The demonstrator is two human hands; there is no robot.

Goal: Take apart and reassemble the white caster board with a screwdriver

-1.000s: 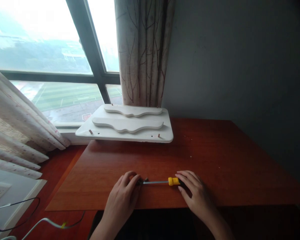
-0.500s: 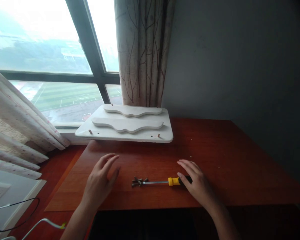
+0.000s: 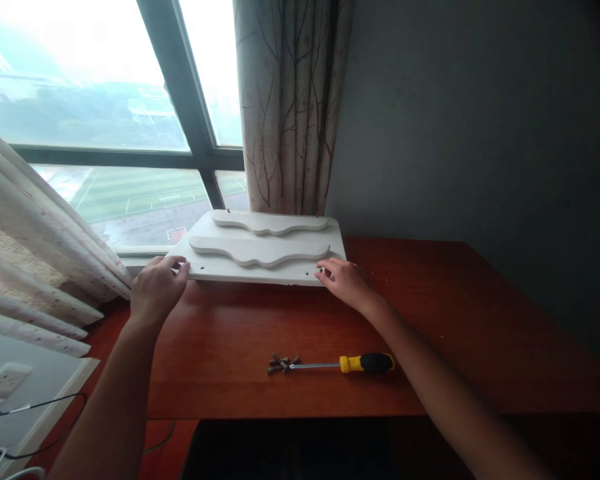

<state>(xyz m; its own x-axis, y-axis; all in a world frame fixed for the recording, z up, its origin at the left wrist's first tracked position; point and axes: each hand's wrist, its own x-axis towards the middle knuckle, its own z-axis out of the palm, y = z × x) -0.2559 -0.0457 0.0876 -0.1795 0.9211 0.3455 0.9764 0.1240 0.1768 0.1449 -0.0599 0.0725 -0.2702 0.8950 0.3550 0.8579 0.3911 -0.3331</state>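
Note:
White boards [image 3: 250, 273] lie stacked at the back of the table, with two wavy-edged white pieces on top, a rear one [image 3: 270, 223] and a front one [image 3: 260, 252]. My left hand [image 3: 161, 283] is at the stack's front left corner, thumb and fingers curled near each other. At the front right corner is my right hand [image 3: 344, 280], its fingertips close together where a wooden peg stood. Whether either hand grips a peg or the board is hidden. Nearer me lie a yellow and black screwdriver [image 3: 365, 363] and several small metal fasteners [image 3: 281, 364] by its tip.
The reddish wooden table [image 3: 455, 320] has its front edge close to me. Behind the boards are a window and a patterned curtain [image 3: 293, 107]. Another curtain [image 3: 35, 220] hangs at the left, above a wall socket [image 3: 9, 382] and cables.
Both hands have moved forward from above the table's near part to the front corners of the white boards. The screwdriver is now uncovered, and the view has shifted slightly.

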